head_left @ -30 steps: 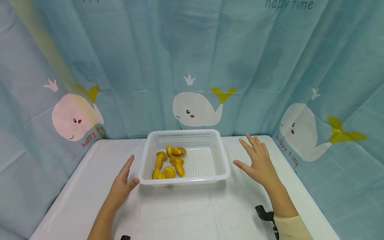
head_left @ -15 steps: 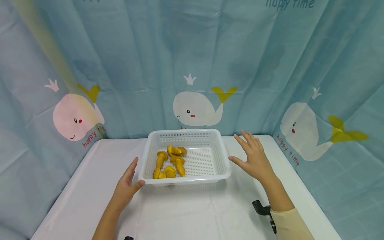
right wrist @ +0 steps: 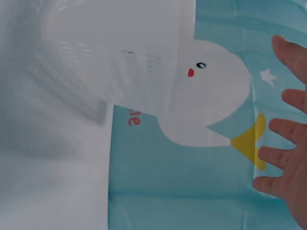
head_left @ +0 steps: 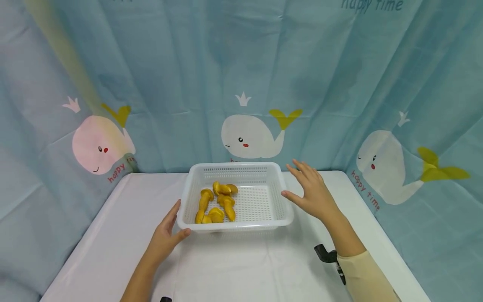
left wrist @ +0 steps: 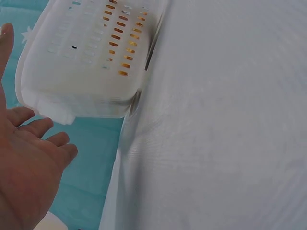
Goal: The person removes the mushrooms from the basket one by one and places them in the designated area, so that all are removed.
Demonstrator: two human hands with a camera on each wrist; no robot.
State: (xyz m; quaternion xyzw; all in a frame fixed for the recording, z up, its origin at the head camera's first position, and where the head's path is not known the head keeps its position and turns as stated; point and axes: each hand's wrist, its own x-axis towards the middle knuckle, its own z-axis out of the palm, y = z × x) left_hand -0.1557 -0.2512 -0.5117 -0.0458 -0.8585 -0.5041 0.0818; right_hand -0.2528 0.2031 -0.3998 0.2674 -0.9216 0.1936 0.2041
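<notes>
A white plastic basket (head_left: 241, 226) with slotted sides stands toward the back of the table. Inside it, on the left half, lie several yellow-brown mushrooms (head_left: 227, 206). My left hand (head_left: 163, 239) is at the basket's near left corner, thumb and fingers spread apart; whether it touches the rim, I cannot tell. In the left wrist view its fingers point toward the basket wall (left wrist: 67, 72). My right hand (head_left: 313, 195) hovers just off the basket's right side with fingers spread and holds nothing. The right wrist view shows it apart from the basket (right wrist: 129, 52).
A white cloth covers the table (head_left: 234, 268). Behind and on both sides hangs a blue curtain (head_left: 181, 84) with whale prints. A black wrist device (head_left: 326, 254) sits by the right sleeve, and part of another (head_left: 166, 299) shows at the bottom edge.
Both hands have moved inward toward the basket, the left one rightward and the right one leftward. The basket and mushrooms keep their places; the whole view has shifted slightly.
</notes>
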